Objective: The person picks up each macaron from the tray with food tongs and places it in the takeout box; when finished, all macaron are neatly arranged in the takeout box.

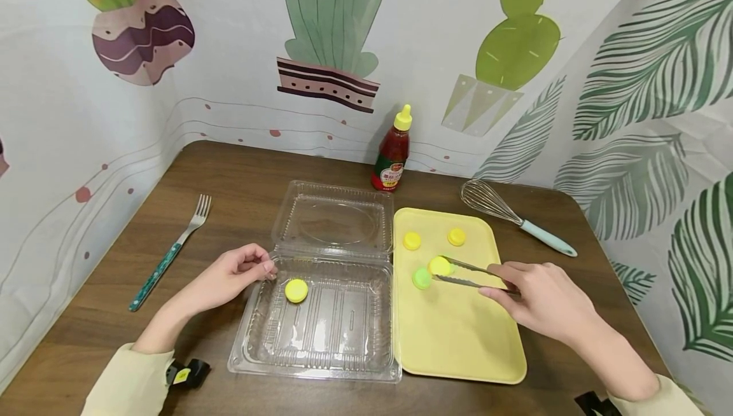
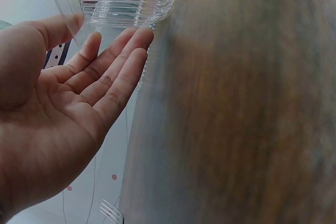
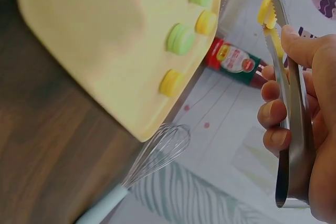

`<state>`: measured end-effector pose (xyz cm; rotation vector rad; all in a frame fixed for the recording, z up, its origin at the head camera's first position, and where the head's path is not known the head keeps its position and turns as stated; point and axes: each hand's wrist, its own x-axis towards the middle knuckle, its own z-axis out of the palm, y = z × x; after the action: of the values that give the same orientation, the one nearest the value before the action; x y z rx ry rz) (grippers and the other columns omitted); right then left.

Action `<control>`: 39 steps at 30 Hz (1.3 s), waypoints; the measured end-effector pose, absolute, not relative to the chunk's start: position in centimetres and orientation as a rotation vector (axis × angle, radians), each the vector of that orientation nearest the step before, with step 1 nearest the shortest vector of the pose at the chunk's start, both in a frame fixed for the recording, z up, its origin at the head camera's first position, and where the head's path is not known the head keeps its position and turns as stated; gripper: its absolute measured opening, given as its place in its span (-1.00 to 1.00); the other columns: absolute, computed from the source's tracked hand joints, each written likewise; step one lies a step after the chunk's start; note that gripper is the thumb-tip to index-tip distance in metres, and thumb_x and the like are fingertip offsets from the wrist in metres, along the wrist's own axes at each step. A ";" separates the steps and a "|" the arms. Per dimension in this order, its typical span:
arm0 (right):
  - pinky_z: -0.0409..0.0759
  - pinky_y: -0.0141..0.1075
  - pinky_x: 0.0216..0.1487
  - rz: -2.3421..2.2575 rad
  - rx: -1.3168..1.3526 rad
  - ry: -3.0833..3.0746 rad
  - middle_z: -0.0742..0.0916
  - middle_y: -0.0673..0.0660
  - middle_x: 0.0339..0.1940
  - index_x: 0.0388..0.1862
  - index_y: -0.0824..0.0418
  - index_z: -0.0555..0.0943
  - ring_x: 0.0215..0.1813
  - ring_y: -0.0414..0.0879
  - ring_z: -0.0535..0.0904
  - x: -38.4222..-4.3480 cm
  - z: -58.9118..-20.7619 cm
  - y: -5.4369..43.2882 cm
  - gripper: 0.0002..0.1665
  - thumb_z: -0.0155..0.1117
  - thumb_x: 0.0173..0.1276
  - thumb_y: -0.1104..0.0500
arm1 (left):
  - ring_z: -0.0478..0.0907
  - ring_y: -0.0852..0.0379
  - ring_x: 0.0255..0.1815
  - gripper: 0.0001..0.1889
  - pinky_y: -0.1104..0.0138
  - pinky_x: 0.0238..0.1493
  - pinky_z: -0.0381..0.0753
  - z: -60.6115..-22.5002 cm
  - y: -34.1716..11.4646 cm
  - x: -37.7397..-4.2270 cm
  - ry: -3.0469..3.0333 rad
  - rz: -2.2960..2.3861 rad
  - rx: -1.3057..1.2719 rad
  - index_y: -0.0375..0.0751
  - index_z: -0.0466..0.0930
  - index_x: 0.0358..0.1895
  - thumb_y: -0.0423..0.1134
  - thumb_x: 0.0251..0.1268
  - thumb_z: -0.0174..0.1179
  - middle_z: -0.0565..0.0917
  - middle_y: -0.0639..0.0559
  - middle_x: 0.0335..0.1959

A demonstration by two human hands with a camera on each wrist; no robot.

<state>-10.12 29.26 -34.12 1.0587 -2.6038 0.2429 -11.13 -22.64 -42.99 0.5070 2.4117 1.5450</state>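
Observation:
My right hand [image 1: 546,295] grips metal tongs [image 3: 296,145], whose tips hold a yellow macaron [image 3: 266,11] above the yellow tray [image 1: 458,346]. On the tray are two yellow macarons and two green ones; one green macaron [image 1: 422,278] shows plainly, while the held macaron mostly covers the other in the head view. My left hand [image 1: 231,276] pinches the upper left rim of a clear plastic container [image 1: 321,365] between thumb and index finger, its other fingers extended in the left wrist view. Inside the container lies a yellow macaron [image 1: 296,290], near that hand.
The container's lid [image 1: 335,219] lies folded back behind it. A red sauce bottle [image 1: 392,155] stands at the table's back edge. A whisk [image 1: 521,219] lies right of the tray, and a fork [image 1: 170,254] lies at the left.

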 end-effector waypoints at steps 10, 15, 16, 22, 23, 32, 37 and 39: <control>0.20 -0.46 -0.63 0.205 1.111 -2.603 0.42 -0.27 -0.64 -0.30 0.06 0.64 -0.65 -0.46 0.18 -10.9 -33.3 26.9 -0.71 0.45 0.25 -0.10 | 0.70 0.07 -0.15 -0.87 0.34 -0.10 0.65 -43.1 -22.7 -11.2 2.406 1.552 0.505 -0.32 0.51 -0.11 -0.28 0.52 0.12 0.73 -0.08 -0.21; 0.21 -0.47 -0.63 0.206 1.147 -2.594 0.46 -0.26 -0.60 -0.32 0.05 0.63 -0.65 -0.44 0.20 -11.3 -33.2 25.8 -0.72 0.43 0.27 -0.11 | 0.70 0.06 -0.15 -0.86 0.34 -0.09 0.65 -43.0 -22.7 -11.2 2.404 1.554 0.501 -0.33 0.50 -0.11 -0.29 0.52 0.12 0.72 -0.07 -0.21; 0.23 -0.46 -0.63 0.207 1.154 -2.593 0.48 -0.26 -0.59 -0.31 0.06 0.64 -0.65 -0.43 0.21 -11.3 -33.1 25.6 -0.72 0.43 0.26 -0.10 | 0.70 0.06 -0.15 -0.86 0.34 -0.09 0.65 -43.0 -22.7 -11.2 2.405 1.553 0.500 -0.33 0.50 -0.11 -0.29 0.52 0.12 0.72 -0.07 -0.20; 0.27 -0.45 -0.65 0.205 1.205 -2.575 0.55 -0.24 -0.54 -0.27 0.09 0.66 -0.66 -0.45 0.23 -11.6 -33.1 24.3 -0.70 0.41 0.28 -0.11 | 0.70 0.05 -0.14 -0.86 0.34 -0.09 0.65 -43.0 -22.7 -11.2 2.407 1.550 0.498 -0.33 0.50 -0.11 -0.29 0.52 0.12 0.73 -0.07 -0.20; 0.26 -0.46 -0.65 0.207 1.215 -2.570 0.54 -0.24 -0.55 -0.27 0.09 0.66 -0.66 -0.45 0.22 -11.6 -33.1 24.1 -0.69 0.39 0.30 -0.12 | 0.70 0.05 -0.14 -0.86 0.34 -0.09 0.65 -43.0 -22.6 -11.2 2.407 1.551 0.497 -0.33 0.50 -0.11 -0.29 0.52 0.12 0.73 -0.07 -0.20; 0.27 -0.44 -0.64 0.201 1.252 -2.578 0.56 -0.21 -0.55 -0.23 0.11 0.68 -0.67 -0.45 0.18 -11.8 -33.0 22.5 -0.67 0.35 0.35 -0.13 | 0.70 0.04 -0.14 -0.86 0.36 -0.09 0.64 -43.1 -22.6 -11.2 2.409 1.551 0.498 -0.33 0.51 -0.11 -0.28 0.52 0.12 0.73 -0.07 -0.20; 0.31 -0.42 -0.63 0.207 1.282 -2.585 0.55 -0.20 -0.56 -0.21 0.13 0.68 -0.67 -0.42 0.20 -11.9 -33.2 21.4 -0.68 0.38 0.33 -0.11 | 0.70 0.05 -0.14 -0.86 0.35 -0.09 0.64 -43.1 -22.7 -11.2 2.406 1.556 0.499 -0.33 0.50 -0.11 -0.28 0.52 0.12 0.73 -0.07 -0.21; 0.29 -0.44 -0.63 0.216 1.297 -2.574 0.51 -0.21 -0.58 -0.23 0.12 0.67 -0.67 -0.42 0.20 -12.0 -33.5 21.0 -0.69 0.39 0.31 -0.10 | 0.70 0.04 -0.14 -0.86 0.35 -0.09 0.65 -43.1 -22.7 -11.2 2.405 1.556 0.500 -0.33 0.51 -0.11 -0.28 0.52 0.12 0.72 -0.06 -0.21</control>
<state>-11.96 20.98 -33.45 1.2969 -2.5742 0.2160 -11.17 -22.70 -43.07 0.4996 2.4053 1.5556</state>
